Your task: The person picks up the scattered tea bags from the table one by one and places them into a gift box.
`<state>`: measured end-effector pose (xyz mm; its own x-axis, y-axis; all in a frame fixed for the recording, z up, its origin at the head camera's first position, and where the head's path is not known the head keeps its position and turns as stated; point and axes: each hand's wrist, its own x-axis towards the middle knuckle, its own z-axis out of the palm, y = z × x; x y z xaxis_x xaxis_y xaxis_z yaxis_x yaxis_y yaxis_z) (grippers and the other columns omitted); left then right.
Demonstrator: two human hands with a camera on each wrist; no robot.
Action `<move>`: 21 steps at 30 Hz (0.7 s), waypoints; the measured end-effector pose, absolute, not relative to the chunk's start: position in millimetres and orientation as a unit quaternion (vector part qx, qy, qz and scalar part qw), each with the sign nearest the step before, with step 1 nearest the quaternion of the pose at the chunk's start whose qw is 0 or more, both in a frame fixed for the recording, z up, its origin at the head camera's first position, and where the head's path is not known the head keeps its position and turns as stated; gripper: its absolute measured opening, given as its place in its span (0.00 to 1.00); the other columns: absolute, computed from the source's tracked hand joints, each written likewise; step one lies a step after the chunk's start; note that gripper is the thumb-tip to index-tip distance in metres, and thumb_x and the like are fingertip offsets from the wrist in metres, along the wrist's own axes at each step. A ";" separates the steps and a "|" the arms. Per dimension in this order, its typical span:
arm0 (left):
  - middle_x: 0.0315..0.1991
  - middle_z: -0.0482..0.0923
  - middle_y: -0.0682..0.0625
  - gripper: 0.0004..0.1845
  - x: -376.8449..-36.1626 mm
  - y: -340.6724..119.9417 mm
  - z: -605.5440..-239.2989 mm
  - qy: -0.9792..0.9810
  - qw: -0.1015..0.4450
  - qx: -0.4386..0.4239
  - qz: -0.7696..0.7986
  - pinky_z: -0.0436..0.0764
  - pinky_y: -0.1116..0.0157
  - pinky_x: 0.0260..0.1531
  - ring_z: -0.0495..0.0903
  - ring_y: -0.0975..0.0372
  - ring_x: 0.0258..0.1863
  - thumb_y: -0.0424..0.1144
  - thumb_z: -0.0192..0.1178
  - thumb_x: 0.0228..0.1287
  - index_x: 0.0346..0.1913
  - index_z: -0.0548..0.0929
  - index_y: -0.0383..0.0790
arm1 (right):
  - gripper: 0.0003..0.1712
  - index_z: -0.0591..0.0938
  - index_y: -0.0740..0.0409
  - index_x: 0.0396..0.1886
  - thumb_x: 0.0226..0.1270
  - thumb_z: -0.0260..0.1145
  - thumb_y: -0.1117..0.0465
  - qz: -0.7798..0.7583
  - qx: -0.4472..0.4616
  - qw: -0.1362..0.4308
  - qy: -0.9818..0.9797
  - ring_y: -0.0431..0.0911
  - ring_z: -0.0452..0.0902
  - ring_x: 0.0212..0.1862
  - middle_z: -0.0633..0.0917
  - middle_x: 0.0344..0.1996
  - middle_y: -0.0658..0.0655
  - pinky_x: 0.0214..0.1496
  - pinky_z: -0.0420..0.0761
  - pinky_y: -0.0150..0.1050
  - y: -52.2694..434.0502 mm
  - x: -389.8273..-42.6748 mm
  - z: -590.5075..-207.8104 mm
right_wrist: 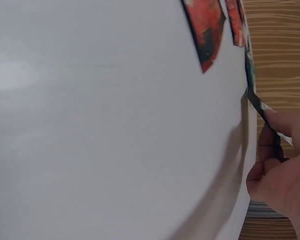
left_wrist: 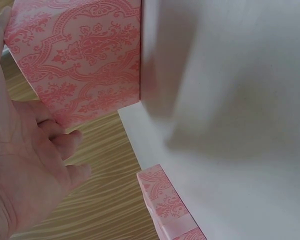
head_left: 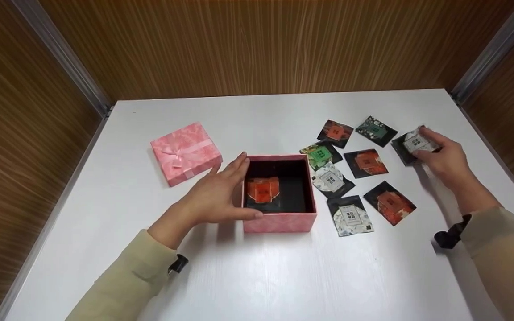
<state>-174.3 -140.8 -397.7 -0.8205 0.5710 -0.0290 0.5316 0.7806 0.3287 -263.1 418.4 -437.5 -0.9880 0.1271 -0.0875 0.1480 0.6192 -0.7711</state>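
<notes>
A pink patterned box [head_left: 279,223] stands without its lid on the white table, a flat orange-and-black sachet [head_left: 263,191] lying inside on its dark floor. My left hand [head_left: 214,194] rests against the box's left side, thumb along the front rim and extended fingers at the back left corner. In the left wrist view, the patterned box wall [left_wrist: 90,55] is beside that hand's palm. Over at the right, my right hand [head_left: 449,156] pinches a white-and-black floral sachet [head_left: 417,141] between thumb and fingers. The right wrist view shows this sachet [right_wrist: 260,107] edge-on.
Several flat sachets lie right of the box, among them a green one [head_left: 320,154], a white floral one [head_left: 350,216] and a red one [head_left: 391,203]. The pink lid with a ribbon bow [head_left: 188,151] sits back left. Wood-grain panels [head_left: 257,49] border the table.
</notes>
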 end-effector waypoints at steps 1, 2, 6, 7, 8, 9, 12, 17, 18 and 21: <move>0.88 0.41 0.47 0.72 -174.5 -140.4 -397.7 0.941 0.064 0.293 0.156 0.46 0.46 0.82 0.52 0.55 0.84 0.88 0.53 0.53 0.86 0.46 0.39 | 0.41 0.59 0.45 0.86 0.80 0.64 0.60 -0.438 0.079 0.000 0.896 0.55 0.63 0.70 0.59 0.82 0.70 0.55 0.70 0.26 419.3 -262.6 -435.0; 0.88 0.41 0.47 0.72 -174.6 -140.2 -397.7 0.941 0.064 0.294 0.156 0.47 0.46 0.82 0.53 0.55 0.84 0.88 0.53 0.53 0.86 0.46 0.39 | 0.40 0.61 0.44 0.86 0.80 0.64 0.59 -0.441 0.082 -0.013 0.893 0.52 0.64 0.68 0.60 0.81 0.69 0.53 0.70 0.24 420.2 -261.8 -432.2; 0.88 0.39 0.49 0.72 -174.0 -140.5 -397.7 0.941 0.068 0.291 0.160 0.47 0.46 0.82 0.51 0.56 0.84 0.88 0.55 0.53 0.86 0.46 0.40 | 0.35 0.68 0.44 0.83 0.80 0.65 0.59 -0.459 0.080 -0.060 0.883 0.41 0.68 0.60 0.68 0.79 0.60 0.49 0.71 0.20 419.1 -260.9 -420.4; 0.88 0.39 0.49 0.72 -173.7 -140.8 -397.7 0.941 0.069 0.290 0.161 0.47 0.46 0.82 0.51 0.56 0.84 0.87 0.55 0.53 0.86 0.45 0.40 | 0.34 0.70 0.44 0.82 0.80 0.64 0.59 -0.463 0.078 -0.068 0.880 0.39 0.68 0.59 0.70 0.77 0.57 0.49 0.72 0.19 417.6 -260.7 -417.3; 0.88 0.39 0.49 0.72 -173.5 -141.2 -397.8 0.941 0.070 0.290 0.161 0.47 0.47 0.82 0.50 0.57 0.84 0.87 0.55 0.53 0.86 0.45 0.40 | 0.33 0.71 0.43 0.82 0.80 0.64 0.59 -0.467 0.074 -0.072 0.878 0.37 0.69 0.57 0.71 0.76 0.55 0.48 0.73 0.19 416.0 -260.2 -414.1; 0.88 0.39 0.49 0.72 -173.3 -141.4 -397.8 0.941 0.071 0.290 0.162 0.47 0.47 0.82 0.50 0.57 0.84 0.87 0.56 0.53 0.86 0.45 0.39 | 0.33 0.72 0.43 0.81 0.80 0.64 0.59 -0.473 0.071 -0.074 0.875 0.37 0.70 0.56 0.72 0.74 0.54 0.47 0.73 0.18 413.3 -259.8 -410.9; 0.88 0.39 0.49 0.72 -173.5 -141.8 -397.9 0.940 0.073 0.289 0.164 0.47 0.47 0.83 0.50 0.57 0.84 0.86 0.57 0.54 0.86 0.45 0.39 | 0.32 0.72 0.42 0.81 0.80 0.65 0.59 -0.486 0.058 -0.074 0.869 0.37 0.73 0.56 0.73 0.72 0.56 0.48 0.75 0.17 403.1 -257.6 -401.4; 0.88 0.37 0.51 0.72 -173.7 -141.0 -397.3 0.942 0.078 0.286 0.160 0.46 0.47 0.83 0.49 0.57 0.84 0.86 0.57 0.53 0.86 0.45 0.40 | 0.32 0.75 0.43 0.79 0.79 0.67 0.58 -0.500 0.040 -0.071 0.862 0.39 0.76 0.58 0.76 0.69 0.59 0.50 0.77 0.19 379.5 -252.7 -388.0; 0.88 0.37 0.51 0.72 -173.8 -140.8 -397.2 0.942 0.078 0.286 0.158 0.46 0.47 0.83 0.49 0.57 0.84 0.86 0.57 0.53 0.87 0.45 0.40 | 0.31 0.76 0.43 0.78 0.79 0.68 0.58 -0.502 0.036 -0.073 0.861 0.39 0.77 0.57 0.77 0.68 0.58 0.50 0.77 0.19 374.4 -251.7 -385.7; 0.88 0.37 0.51 0.72 -174.2 -140.1 -397.3 0.942 0.076 0.287 0.155 0.46 0.47 0.83 0.50 0.56 0.84 0.87 0.56 0.53 0.86 0.45 0.40 | 0.29 0.79 0.46 0.76 0.78 0.69 0.59 -0.507 0.016 -0.080 0.858 0.38 0.80 0.54 0.80 0.63 0.54 0.49 0.78 0.20 358.4 -247.5 -379.7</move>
<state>-174.2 -140.1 -397.3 -0.8236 0.5647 -0.0534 0.5179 0.7871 0.3350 -247.5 358.4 -379.7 -0.9867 0.1089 0.1209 -0.0535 0.4849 -0.8729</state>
